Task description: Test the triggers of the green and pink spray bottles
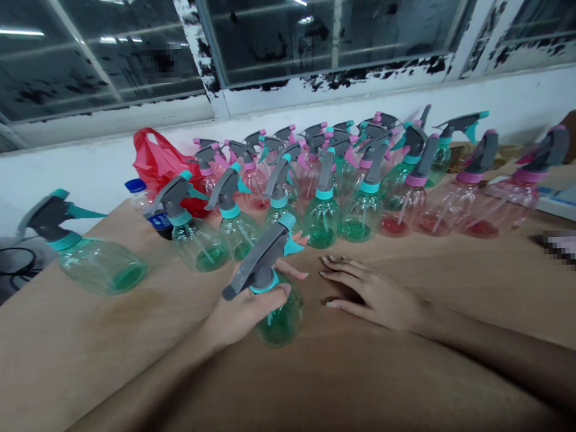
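My left hand (241,311) is closed around the neck of a green spray bottle (283,320) with a grey and teal trigger head. The thumb lies across the near side just below the teal collar, and the other fingers reach around behind it. The bottle stands nearly upright, and whether its base touches the table is hard to make out. To its right, my right hand (383,296) lies palm down on the wooden table (350,377), fingers stretched out and holding nothing. Another green spray bottle (101,266) stands apart at the left.
Several rows of green and pink spray bottles (322,221) line the back of the table. A red plastic bag (156,159) and a blue-capped drink bottle (138,196) are behind them at left. A blurred flat object (572,249) lies at the right edge, below a white wall with windows.
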The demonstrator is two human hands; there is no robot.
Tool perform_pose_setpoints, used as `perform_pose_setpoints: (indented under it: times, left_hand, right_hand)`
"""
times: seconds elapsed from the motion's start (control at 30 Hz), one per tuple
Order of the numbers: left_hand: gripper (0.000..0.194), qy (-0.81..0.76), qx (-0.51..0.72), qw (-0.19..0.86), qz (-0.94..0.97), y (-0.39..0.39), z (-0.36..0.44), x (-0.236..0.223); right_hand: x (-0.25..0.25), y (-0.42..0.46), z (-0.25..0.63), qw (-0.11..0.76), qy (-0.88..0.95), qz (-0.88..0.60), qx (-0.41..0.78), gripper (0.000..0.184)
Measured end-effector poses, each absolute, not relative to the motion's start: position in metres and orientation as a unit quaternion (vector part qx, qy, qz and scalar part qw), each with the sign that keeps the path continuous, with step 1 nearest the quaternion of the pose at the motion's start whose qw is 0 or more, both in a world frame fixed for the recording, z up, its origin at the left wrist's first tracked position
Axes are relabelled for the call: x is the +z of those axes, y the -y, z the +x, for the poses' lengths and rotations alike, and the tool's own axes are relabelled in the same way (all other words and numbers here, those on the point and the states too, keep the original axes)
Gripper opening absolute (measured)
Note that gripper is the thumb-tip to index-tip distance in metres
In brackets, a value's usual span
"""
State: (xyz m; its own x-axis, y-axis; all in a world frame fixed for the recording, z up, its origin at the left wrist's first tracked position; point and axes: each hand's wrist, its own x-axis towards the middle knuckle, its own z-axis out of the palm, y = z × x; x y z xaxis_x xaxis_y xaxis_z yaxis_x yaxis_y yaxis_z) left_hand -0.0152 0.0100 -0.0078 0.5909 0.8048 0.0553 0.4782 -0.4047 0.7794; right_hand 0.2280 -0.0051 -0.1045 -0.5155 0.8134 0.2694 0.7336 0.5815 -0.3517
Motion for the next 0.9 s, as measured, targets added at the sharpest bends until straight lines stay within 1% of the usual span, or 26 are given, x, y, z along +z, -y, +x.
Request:
perform_pose_setpoints:
  times: [0.4, 0.77, 0.9]
  left_hand:
    - [0.029, -0.399, 0.219, 0.388, 0.801, -0.0072, -0.0137, -0.0031]
    - [0.028, -0.393, 0.221, 0.394, 0.801, -0.0084, -0.0139, -0.0036]
    - [0.028, -0.39, 0.207, 0.408, 0.799, -0.0092, -0.0158, -0.0014]
  right_hand:
    - [-0.1054, 0.006, 0.2273, 0.222, 0.862, -0.444, 0.1, 0.052]
    - [-0.1041, 0.0069, 0.227, 0.202, 0.865, -0.449, 0.097, 0.055]
    - [-0.1042, 0.007, 0.227, 0.211, 0.862, -0.45, 0.101, 0.054]
